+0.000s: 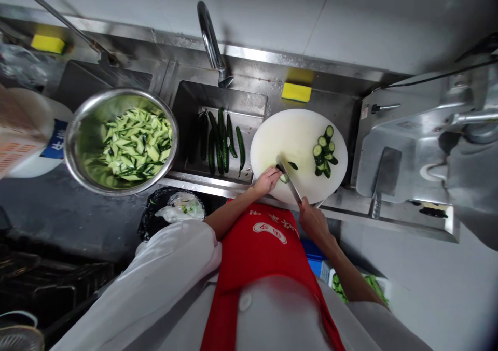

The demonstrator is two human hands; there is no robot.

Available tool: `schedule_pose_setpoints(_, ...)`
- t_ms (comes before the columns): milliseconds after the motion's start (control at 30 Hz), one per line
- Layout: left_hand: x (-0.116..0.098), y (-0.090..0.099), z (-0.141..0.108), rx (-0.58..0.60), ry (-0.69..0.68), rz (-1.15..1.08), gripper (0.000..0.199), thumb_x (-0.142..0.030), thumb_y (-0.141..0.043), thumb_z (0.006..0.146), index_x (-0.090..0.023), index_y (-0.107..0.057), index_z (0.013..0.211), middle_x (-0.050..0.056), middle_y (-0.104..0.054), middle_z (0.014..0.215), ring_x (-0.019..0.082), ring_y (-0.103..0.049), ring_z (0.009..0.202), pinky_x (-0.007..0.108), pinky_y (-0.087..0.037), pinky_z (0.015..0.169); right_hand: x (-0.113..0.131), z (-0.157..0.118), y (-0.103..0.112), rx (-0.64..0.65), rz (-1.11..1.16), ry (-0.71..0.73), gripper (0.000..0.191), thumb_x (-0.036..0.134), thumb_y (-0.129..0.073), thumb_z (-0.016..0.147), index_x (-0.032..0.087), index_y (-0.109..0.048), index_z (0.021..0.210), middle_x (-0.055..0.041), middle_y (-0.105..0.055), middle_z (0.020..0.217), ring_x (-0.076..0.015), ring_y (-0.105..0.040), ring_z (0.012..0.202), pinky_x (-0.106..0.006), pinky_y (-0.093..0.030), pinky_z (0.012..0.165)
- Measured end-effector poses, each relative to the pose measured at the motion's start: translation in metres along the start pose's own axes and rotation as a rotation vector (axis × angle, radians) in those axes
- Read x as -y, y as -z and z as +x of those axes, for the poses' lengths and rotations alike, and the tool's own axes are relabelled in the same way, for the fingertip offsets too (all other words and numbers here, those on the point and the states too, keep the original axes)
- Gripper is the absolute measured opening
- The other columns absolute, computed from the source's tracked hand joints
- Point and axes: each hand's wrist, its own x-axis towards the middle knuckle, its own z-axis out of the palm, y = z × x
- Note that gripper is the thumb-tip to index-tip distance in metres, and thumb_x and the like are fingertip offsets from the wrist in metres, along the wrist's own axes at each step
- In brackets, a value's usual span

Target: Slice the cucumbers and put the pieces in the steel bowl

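A round white cutting board (299, 128) lies at the counter's front edge. My right hand (312, 220) grips the handle of a knife (292, 184), its blade slanting up and left across the board. Close by the blade, my left hand (267, 181) is closed on a cucumber (278, 168), mostly hidden under the fingers. One cut slice (284, 178) shows beneath the blade, and a dark green end piece (293, 165) lies just right of it. Several short cucumber pieces (324, 151) are heaped on the board's right side.
Left of the board, several whole cucumbers (224, 143) lie in the sink (243, 104) below a tap (210, 40). A steel bowl (83, 117) of cut cucumber stands further left. A yellow sponge (296, 92) sits behind the board; a slicing machine (420, 133) with a cleaver (385, 172) is right.
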Motion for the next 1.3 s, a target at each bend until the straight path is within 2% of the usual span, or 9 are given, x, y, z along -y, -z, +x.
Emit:
schedule_pose_setpoints(600, 0.0039, 0.0003, -0.0053, 0.035, -0.005, 0.015, 0.032, -0.025, -0.036, 0.104, -0.012, -0.063, 0.114, 0.013, -0.063, 0.104, 0.019, -0.058, 0.095, 0.036, -0.055, 0.084, 0.0003, -0.0027, -0.0004, -0.015, -0.024, 0.008, 0.026, 0.027, -0.023, 0.104, 0.017, -0.044, 0.115, -0.0107, -0.071, 0.082, -0.0246, -0.072, 0.082, -0.028, -0.04, 0.065)
schedule_pose_setpoints(900, 0.0049, -0.001, -0.0075, 0.068, 0.061, -0.025, 0.034, -0.029, -0.035, 0.104, -0.012, -0.063, 0.112, 0.014, -0.063, 0.104, 0.02, -0.059, 0.096, 0.039, -0.054, 0.087, -0.0002, -0.0002, -0.0028, 0.018, -0.007, 0.005, 0.024, 0.027, -0.026, 0.104, 0.017, -0.044, 0.115, -0.0111, -0.071, 0.085, -0.0243, -0.072, 0.084, -0.028, -0.041, 0.067)
schedule_pose_setpoints(1133, 0.0066, 0.004, -0.008, 0.106, 0.031, -0.03, 0.034, -0.029, -0.035, 0.104, -0.013, -0.063, 0.114, 0.014, -0.064, 0.104, 0.02, -0.059, 0.096, 0.039, -0.054, 0.088, -0.0031, -0.0053, 0.0037, 0.023, 0.004, 0.029, 0.023, 0.025, -0.027, 0.103, 0.016, -0.044, 0.115, -0.0102, -0.071, 0.082, -0.0238, -0.072, 0.081, -0.027, -0.04, 0.066)
schedule_pose_setpoints(1300, 0.0061, 0.0034, -0.0069, 0.087, 0.013, -0.015, 0.035, -0.028, -0.033, 0.104, -0.012, -0.063, 0.112, 0.014, -0.064, 0.102, 0.019, -0.059, 0.095, 0.039, -0.054, 0.087, -0.004, -0.006, 0.0035, 0.024, 0.007, 0.026, 0.024, 0.026, -0.024, 0.104, 0.018, -0.045, 0.113, -0.0103, -0.071, 0.084, -0.0256, -0.072, 0.082, -0.028, -0.04, 0.064)
